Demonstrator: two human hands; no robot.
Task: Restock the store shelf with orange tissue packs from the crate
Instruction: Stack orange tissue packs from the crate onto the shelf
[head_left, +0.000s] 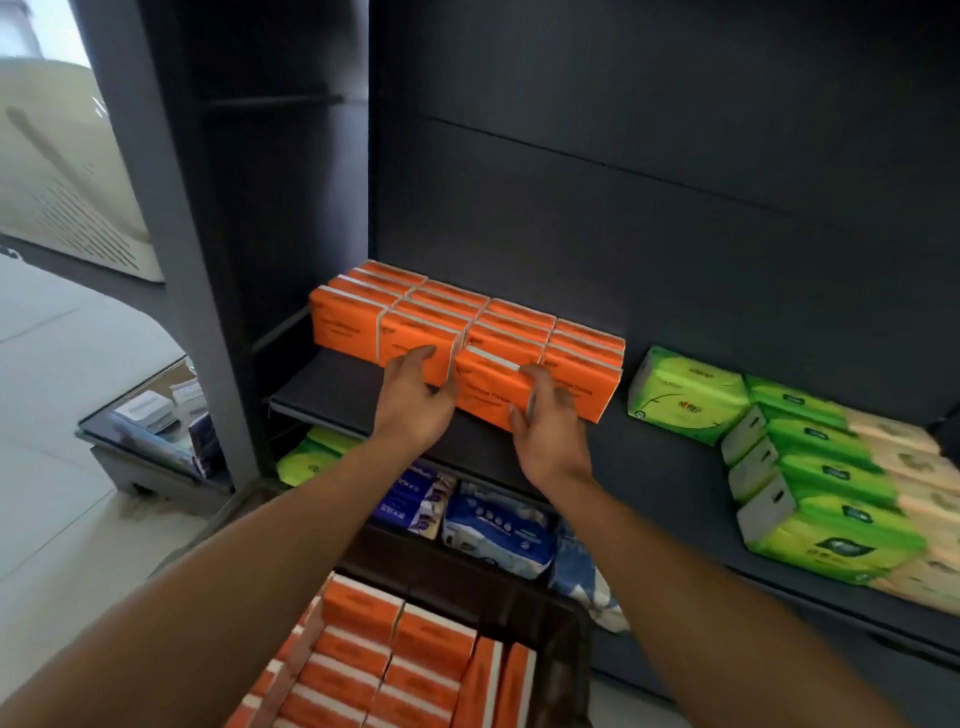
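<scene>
Several orange tissue packs (426, 306) stand in rows on the dark shelf (332, 384). One more orange pack (488, 387) sits at the front of the rows, tilted slightly. My right hand (545, 415) grips its right end, fingers curled over the top edge. My left hand (410, 395) is beside its left end with fingers straight, touching the front of the neighbouring pack. Below, a dark crate (566, 629) holds several orange packs (395, 654).
Green tissue packs (685, 395) and more green and beige packs (831, 499) fill the shelf's right side. Blue and white packs (493, 530) lie on the lower shelf. A grey upright post (171, 249) stands left, with a low display case (150, 415) beyond it.
</scene>
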